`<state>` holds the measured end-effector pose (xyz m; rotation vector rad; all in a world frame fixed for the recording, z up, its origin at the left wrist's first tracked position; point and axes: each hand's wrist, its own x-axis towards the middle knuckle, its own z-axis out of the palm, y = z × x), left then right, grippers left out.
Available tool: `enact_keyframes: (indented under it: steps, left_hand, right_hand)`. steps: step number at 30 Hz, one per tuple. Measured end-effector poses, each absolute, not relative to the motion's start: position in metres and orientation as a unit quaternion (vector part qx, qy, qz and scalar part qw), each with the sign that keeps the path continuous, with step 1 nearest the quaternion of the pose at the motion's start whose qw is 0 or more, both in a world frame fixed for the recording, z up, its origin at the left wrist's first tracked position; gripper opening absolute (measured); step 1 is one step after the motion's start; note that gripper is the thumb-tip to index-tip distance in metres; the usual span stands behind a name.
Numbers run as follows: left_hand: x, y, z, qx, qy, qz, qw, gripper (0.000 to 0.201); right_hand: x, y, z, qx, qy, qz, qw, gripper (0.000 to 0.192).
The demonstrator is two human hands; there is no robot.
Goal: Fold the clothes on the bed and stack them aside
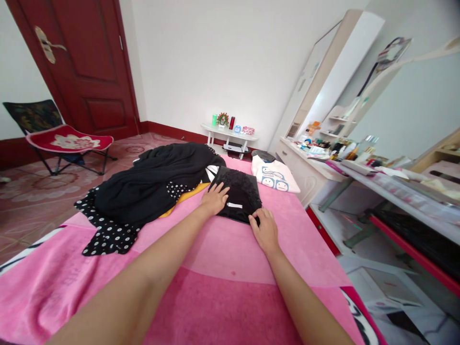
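Hardly any writing can be read here. The folded white shirt (275, 175) at the far end of the bed bears a short printed word above three cartoon faces, but the letters are too small to make out. The black folded garment (237, 194) carries a small white tag (235, 205) whose print is not legible. Bottles and boxes on the table (323, 165) to the right show labels, all blurred.

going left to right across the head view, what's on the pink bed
polka-dot garment → heap of black clothes → left hand → folded black garment → right hand → folded white top with cartoon faces
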<state>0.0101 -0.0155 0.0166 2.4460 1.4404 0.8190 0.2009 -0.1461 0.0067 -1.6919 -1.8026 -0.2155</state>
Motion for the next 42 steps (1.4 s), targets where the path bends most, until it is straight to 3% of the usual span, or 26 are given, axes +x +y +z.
enact_keyframes:
  steps: [4, 9, 12, 14, 21, 42]
  left_hand:
    - [0.011, -0.018, -0.005, 0.816, 0.509, 0.266, 0.063, 0.045]
    - [0.012, -0.018, -0.002, 0.819, 0.515, 0.249, 0.051, 0.046]
    - [0.013, -0.018, -0.002, 0.818, 0.516, 0.250, 0.043, 0.047]
    - [0.013, -0.019, -0.002, 0.819, 0.516, 0.248, 0.039, 0.047]
    - [0.013, -0.022, -0.003, 0.815, 0.536, 0.222, 0.010, 0.046]
    - [0.012, -0.041, -0.007, 0.769, 0.555, 0.312, -0.052, 0.038]
  right_hand:
    - [0.202, -0.144, 0.005, -0.650, -0.685, -0.077, 0.321, 0.015]
    - [0.203, -0.121, 0.038, -0.714, -0.660, -0.024, 0.231, 0.012]
    - [0.200, -0.103, 0.056, -0.703, -0.649, -0.072, 0.281, 0.020]
    - [0.196, -0.095, 0.051, -0.693, -0.646, -0.101, 0.304, 0.031]
    - [0.190, -0.093, -0.009, -0.772, -0.586, -0.083, 0.230, 0.045]
    - [0.203, -0.092, -0.015, -0.732, -0.597, -0.051, 0.325, 0.040]
